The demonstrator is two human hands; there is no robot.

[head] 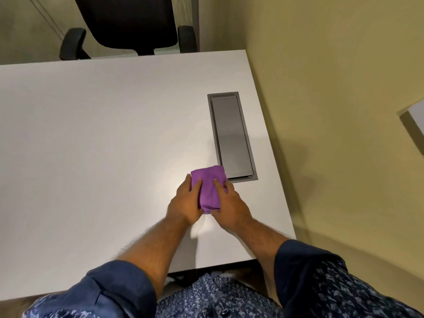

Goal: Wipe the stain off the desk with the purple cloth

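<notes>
A folded purple cloth [208, 187] lies on the white desk [96, 138], just left of the near end of a grey cable hatch. My left hand [187, 204] grips the cloth's left side with fingers on top and thumb at its near edge. My right hand [229, 206] holds its right side the same way. Both hands rest on the desk surface. I can see no stain on the desk; whatever lies under the cloth and hands is hidden.
The grey metal cable hatch [231, 136] is set flush into the desk near its right edge. A black office chair [128, 24] stands beyond the far edge. A yellow wall [332, 88] runs along the desk's right side.
</notes>
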